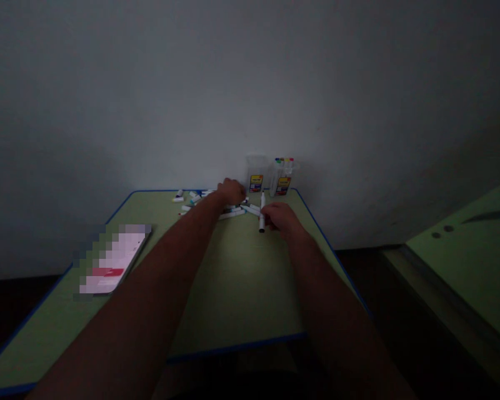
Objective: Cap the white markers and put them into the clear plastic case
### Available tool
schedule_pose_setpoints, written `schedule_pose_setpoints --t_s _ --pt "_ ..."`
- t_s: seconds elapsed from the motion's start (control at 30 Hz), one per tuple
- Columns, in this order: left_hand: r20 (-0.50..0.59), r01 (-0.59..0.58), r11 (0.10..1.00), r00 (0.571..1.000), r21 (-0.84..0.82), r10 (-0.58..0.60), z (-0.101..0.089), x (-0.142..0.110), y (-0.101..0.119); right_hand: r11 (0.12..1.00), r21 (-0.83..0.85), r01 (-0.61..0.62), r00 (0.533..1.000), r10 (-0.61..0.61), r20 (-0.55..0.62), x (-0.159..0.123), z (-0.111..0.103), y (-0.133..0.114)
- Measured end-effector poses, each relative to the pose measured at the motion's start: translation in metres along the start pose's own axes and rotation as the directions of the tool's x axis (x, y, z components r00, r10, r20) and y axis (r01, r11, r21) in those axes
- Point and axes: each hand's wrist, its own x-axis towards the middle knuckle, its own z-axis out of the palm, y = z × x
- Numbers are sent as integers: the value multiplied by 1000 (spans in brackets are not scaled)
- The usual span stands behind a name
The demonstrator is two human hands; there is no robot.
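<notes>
Both my arms reach across a green table (233, 278) toward its far edge by the wall. My right hand (280, 218) is closed around a white marker (261, 215) that it holds upright, tip end down near the tabletop. My left hand (230, 192) rests curled on a scattered pile of several white markers (233, 210); I cannot make out whether it grips one. More loose markers (189, 198) lie to the left of that hand.
Two clear plastic marker cases stand against the wall: an empty-looking one (255, 175) and one holding coloured markers (283, 176). A flat booklet (110, 260) lies at the table's left. A second green table (470, 261) is at the right. The room is dim.
</notes>
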Motion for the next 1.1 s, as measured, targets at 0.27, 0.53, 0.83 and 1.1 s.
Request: schedule_pose_setpoints --t_s 0.27,0.53,0.83,1.1 --pt "-13 -10 1000 1000 6 10 1 -2 2 1000 6 -2 1000 2 -13 2 1 4" --pt "-29 -23 1000 999 4 24 3 -3 1 1000 -8 -4 1000 4 -17 1 0 2" --pt "-123 54 986 990 -155 -74 -10 -18 -9 999 -48 10 1000 -10 1 3 4 4" --pt "-160 135 817 951 -560 -266 -8 -87 -33 999 -29 40 994 -36 107 2 11 6"
